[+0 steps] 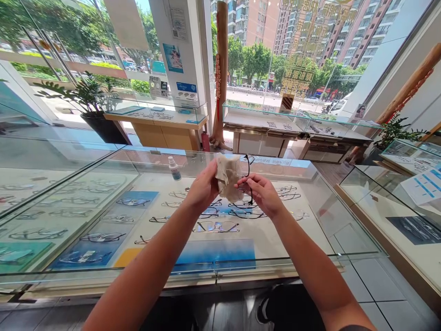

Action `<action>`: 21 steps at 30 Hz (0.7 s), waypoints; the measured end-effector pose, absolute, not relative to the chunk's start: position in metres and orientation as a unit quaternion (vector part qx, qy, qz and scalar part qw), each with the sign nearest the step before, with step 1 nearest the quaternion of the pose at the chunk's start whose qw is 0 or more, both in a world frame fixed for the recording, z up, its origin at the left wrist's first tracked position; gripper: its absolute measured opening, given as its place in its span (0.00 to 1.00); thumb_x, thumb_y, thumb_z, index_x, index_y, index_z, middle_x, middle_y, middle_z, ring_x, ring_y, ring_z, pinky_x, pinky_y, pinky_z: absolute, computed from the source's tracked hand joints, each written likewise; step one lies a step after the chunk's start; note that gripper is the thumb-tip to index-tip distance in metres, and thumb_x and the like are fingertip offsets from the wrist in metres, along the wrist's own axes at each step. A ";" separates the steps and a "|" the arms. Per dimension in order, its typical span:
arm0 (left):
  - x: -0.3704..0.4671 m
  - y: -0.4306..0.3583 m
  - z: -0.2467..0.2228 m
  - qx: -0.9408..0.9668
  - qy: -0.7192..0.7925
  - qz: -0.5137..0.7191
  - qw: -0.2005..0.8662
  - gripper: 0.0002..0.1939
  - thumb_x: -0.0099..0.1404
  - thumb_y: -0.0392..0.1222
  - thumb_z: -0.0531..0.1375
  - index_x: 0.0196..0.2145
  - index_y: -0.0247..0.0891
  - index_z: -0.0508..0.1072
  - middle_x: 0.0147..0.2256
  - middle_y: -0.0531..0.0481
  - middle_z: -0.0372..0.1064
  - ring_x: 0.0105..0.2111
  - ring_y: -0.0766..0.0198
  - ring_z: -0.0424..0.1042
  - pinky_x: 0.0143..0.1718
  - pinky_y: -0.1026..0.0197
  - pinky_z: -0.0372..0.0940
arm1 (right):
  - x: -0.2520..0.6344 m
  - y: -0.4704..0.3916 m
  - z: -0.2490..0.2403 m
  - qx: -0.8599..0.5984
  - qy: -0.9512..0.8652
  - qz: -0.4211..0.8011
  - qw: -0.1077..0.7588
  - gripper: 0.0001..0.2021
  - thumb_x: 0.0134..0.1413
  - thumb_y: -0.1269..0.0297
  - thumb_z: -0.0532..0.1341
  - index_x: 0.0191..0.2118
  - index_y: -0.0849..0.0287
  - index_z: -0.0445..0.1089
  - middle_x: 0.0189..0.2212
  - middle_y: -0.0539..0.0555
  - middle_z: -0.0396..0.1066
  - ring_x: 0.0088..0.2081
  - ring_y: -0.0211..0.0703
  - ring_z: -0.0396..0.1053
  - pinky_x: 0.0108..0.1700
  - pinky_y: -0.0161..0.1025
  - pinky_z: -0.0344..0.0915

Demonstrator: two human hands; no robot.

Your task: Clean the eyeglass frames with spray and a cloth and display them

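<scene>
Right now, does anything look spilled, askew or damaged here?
Nothing plainly stands out. The spray bottle stands upright on the glass counter, with no visible spill or crack around it. The left hand holds a crumpled cloth at the eyeglasses in the right hand; fine lens scratches would be too small to see.

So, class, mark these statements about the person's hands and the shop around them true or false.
1. The left hand holds a cloth. True.
2. The spray bottle stands right of both hands. False: it stands to their left.
3. The right hand holds dark-framed glasses. True.
4. No eyewear lies inside the display counter. False: several pairs lie under its glass.
5. A wooden trunk rises beyond the counter. True.
</scene>
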State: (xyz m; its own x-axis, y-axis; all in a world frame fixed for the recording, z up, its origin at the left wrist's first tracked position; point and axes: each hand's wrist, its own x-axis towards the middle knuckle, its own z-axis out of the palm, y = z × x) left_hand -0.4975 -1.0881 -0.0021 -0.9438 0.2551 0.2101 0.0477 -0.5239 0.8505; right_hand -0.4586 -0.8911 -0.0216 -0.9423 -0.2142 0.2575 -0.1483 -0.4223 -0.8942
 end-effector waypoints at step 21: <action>-0.489 -1.089 -0.005 0.208 0.520 0.828 -0.002 0.22 0.65 0.64 0.74 0.41 0.42 0.81 0.36 0.47 0.77 0.37 0.57 0.76 0.39 0.56 0.74 | -0.455 -0.894 -0.021 -0.175 0.556 -0.813 0.007 0.20 0.54 0.42 0.78 0.39 0.52 0.80 0.40 0.54 0.84 0.46 0.50 0.82 0.55 0.47 0.77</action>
State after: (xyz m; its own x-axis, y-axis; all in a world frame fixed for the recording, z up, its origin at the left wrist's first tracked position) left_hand -0.4894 -1.0886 -0.0055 -0.9131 0.2132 0.3477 0.2205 -0.4590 0.8606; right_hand -0.4547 -0.8945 -0.0215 -0.9389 -0.2058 0.2758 -0.1826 -0.3814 -0.9062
